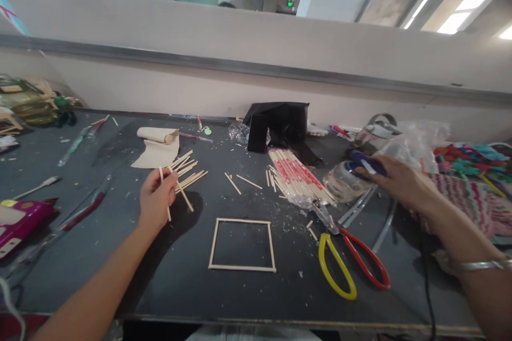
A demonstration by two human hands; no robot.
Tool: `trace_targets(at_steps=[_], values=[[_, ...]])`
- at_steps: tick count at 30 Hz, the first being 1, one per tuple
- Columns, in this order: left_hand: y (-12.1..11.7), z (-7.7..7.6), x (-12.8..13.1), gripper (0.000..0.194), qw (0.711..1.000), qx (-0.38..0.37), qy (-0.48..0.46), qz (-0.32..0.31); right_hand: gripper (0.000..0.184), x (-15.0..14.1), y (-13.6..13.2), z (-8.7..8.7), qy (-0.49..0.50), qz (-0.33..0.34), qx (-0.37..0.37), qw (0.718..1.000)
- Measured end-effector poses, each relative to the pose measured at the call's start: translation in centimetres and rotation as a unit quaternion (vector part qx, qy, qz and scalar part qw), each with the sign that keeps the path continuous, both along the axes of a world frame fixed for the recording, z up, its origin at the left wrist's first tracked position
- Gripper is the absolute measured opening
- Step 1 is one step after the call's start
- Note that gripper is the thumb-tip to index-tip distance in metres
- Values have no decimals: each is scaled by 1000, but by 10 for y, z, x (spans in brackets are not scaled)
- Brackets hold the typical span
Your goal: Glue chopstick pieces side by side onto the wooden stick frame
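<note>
Pinched in my left hand (158,194) are two thin wooden sticks (184,197), pointing down at different angles. Just beyond that hand, a loose pile of similar sticks (192,177) lies on the table. My right hand (400,178) grips a dark blue tool (366,164) with a white mark, which looks like a hot glue gun; its far end is hard to make out. Under and beside it stands a clear plastic container (344,184). A rectangle of joined sticks (240,267) lies flat on the table between my arms.
Scissors (338,272) with yellow and red handles lie right of the rectangle, near a plastic pack of sticks (298,173). Rolled cloth (156,144), a black object (280,122), a magenta tool (26,224) and colourful yarn (468,162) sit around. A black cord (428,287) crosses the front edge.
</note>
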State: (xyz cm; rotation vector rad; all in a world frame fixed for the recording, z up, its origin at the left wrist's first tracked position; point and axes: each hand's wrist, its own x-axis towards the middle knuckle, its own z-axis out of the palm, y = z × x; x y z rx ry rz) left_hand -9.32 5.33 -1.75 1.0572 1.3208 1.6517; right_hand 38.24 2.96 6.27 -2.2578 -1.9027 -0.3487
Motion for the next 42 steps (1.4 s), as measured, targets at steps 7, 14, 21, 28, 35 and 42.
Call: trace_targets(at_steps=[7,14,21,28,35,42], values=[[-6,5,-2,9,999,38,5,-37,53,17,1,-13,35,21,-18,999],[-11,11,0,15,997,10,20,-70,48,16,-7,-15,23,48,12,998],[-14,9,4,22,991,-37,20,-131,47,12,-11,-9,22,57,14,998],[-39,28,20,31,984,-80,45,-153,50,5,-25,3,-52,103,103,988],[-100,37,48,32,976,-144,24,-163,12,-115,-116,1,117,242,235,934],[-134,31,64,34,964,-199,9,-177,16,-184,-120,-55,263,361,91,890]])
